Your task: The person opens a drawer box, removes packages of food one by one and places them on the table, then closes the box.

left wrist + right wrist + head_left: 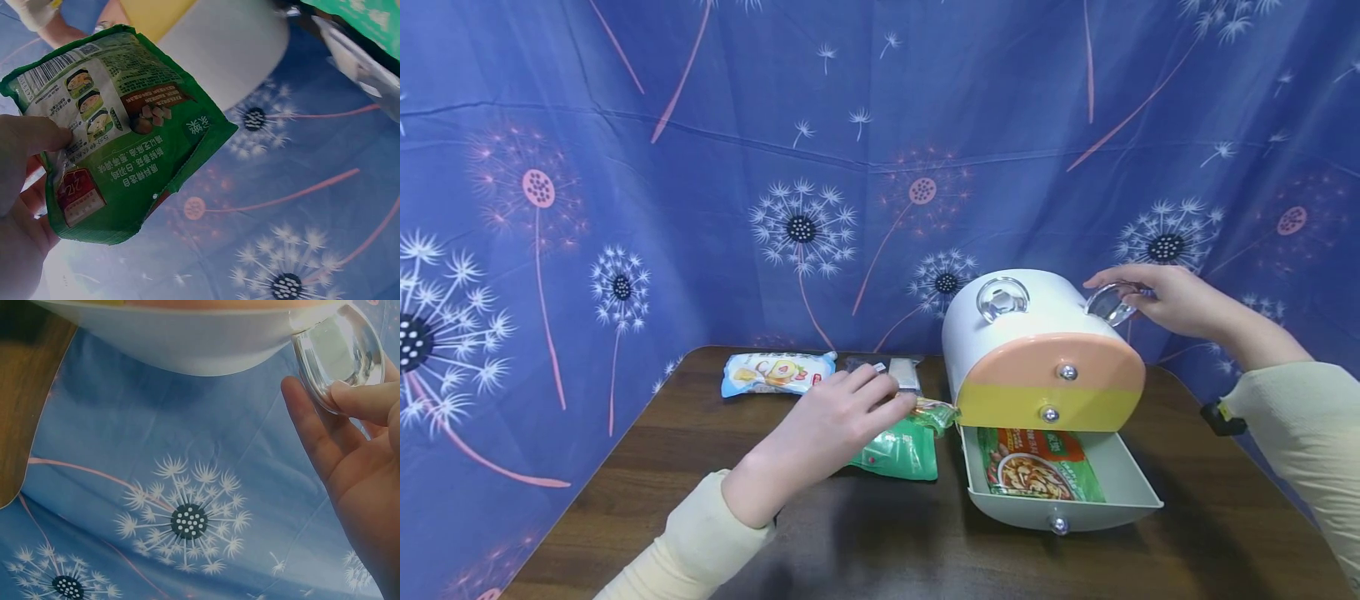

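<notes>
My left hand (827, 425) pinches a green food packet (144, 137) between thumb and fingers; its printed back fills much of the left wrist view. In the head view, that packet (936, 414) hangs just left of a white rounded storage box (1037, 304) with ear-like silver discs. My right hand (1176, 300) grips the right silver disc (340, 356), thumb on one face and fingers behind it. The box's lowest, pale grey drawer (1063, 512) is pulled out. Inside lies a green and red food packet (1037, 475) with a picture of a bowl.
Another green bag (898, 454) lies on the brown wooden table (662, 442) beneath the left hand. Behind it are a blue and white snack package (775, 372) and a clear packet (904, 373). A blue dandelion-print cloth (722, 250) hangs behind and around the table.
</notes>
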Demonstrator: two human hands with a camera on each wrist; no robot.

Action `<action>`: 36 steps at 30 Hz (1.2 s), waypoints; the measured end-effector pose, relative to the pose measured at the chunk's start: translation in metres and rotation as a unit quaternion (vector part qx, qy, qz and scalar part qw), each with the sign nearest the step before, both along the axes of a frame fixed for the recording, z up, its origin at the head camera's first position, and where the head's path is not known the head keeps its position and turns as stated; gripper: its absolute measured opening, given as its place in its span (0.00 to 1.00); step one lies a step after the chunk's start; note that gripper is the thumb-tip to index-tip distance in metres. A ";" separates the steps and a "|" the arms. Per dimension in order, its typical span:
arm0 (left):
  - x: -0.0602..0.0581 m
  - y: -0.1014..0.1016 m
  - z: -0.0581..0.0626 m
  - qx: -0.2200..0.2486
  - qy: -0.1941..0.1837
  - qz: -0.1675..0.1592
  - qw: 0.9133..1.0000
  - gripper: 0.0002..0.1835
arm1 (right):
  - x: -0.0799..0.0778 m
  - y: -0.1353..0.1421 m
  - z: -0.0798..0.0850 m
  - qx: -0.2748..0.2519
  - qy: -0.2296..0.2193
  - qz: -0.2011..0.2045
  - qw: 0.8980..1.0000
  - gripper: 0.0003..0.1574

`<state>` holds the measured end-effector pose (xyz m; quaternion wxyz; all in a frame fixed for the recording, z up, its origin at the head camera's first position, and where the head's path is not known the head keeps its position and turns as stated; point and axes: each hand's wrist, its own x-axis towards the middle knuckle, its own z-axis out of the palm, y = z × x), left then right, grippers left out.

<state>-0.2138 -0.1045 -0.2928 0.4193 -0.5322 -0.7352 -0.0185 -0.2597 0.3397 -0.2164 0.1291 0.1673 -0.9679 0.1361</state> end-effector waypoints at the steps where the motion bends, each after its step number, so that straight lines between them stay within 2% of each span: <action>1: -0.001 -0.003 -0.002 -0.001 0.000 0.005 1.000 0.13 | 0.000 0.000 0.000 0.001 0.001 0.000 1.000 0.25; 5: -0.006 -0.015 -0.010 -0.008 -0.012 0.022 1.000 0.20 | 0.000 0.000 0.000 0.000 0.002 -0.004 1.000 0.24; 12: -0.015 -0.035 -0.024 0.004 -0.022 0.044 0.999 0.12 | 0.002 -0.001 0.003 -0.006 -0.006 -0.013 1.000 0.21; 25: -0.032 -0.069 -0.047 0.014 -0.034 0.090 0.995 0.16 | 0.002 0.000 0.001 -0.003 0.002 -0.014 1.000 0.21; 31: -0.041 -0.082 -0.056 0.033 -0.036 0.084 0.995 0.15 | 0.002 0.000 -0.001 -0.003 0.007 -0.019 1.000 0.20; 36: -0.050 -0.093 -0.063 0.050 -0.008 0.078 0.996 0.18 | 0.001 0.000 -0.001 -0.002 0.010 -0.026 1.000 0.21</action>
